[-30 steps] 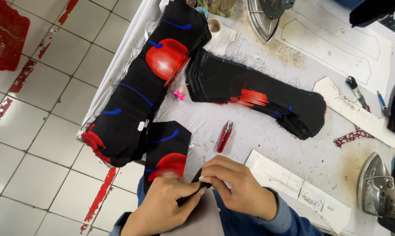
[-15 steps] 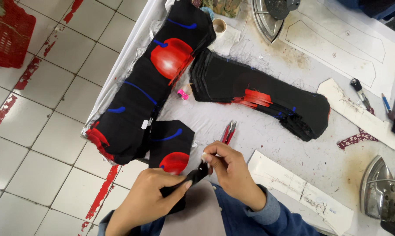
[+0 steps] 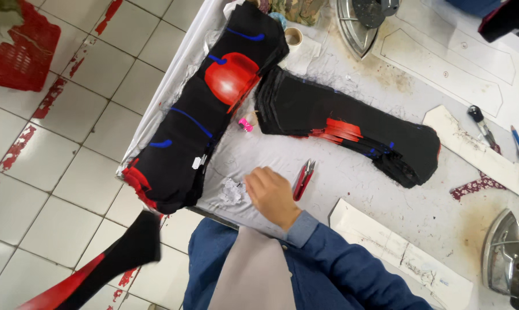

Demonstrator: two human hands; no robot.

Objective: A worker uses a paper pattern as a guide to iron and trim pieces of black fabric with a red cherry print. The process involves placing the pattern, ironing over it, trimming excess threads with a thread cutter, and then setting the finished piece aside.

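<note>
Right hand [image 3: 272,194] low in the centre of the frame, resting on the grey cloth-covered table [image 3: 351,189], fingers loosely curled and grasping nothing, fingertips touching a small heap of white paper scraps [image 3: 232,190] just to its left. Blue denim sleeve [image 3: 339,258] running from the wrist down to the lower right. Red thread snips [image 3: 303,179] lying on the table just beside the hand on its right, apart from the fingers, points toward the upper right. Left hand out of sight; no telling whether clenched or released. Black and red sock [image 3: 107,261] in the lower left of the frame, hanging blurred over the white floor tiles [image 3: 76,172], off the table edge and well apart from the right hand; what supports it is not visible.

Tall stack of black socks with red patches and blue stripes [image 3: 208,109] lying diagonally along the left table edge, from top centre down to centre left. Second stack of black socks [image 3: 351,123] stretched from centre toward the right, red showing mid-length. Small pink object [image 3: 246,124] between the two stacks. Roll of tape [image 3: 294,37] at top centre. Cardboard templates [image 3: 397,252] at lower right and upper right. Flat iron [image 3: 509,255] at the right edge, low. Red plastic basket [image 3: 19,49] on the floor at upper left.
</note>
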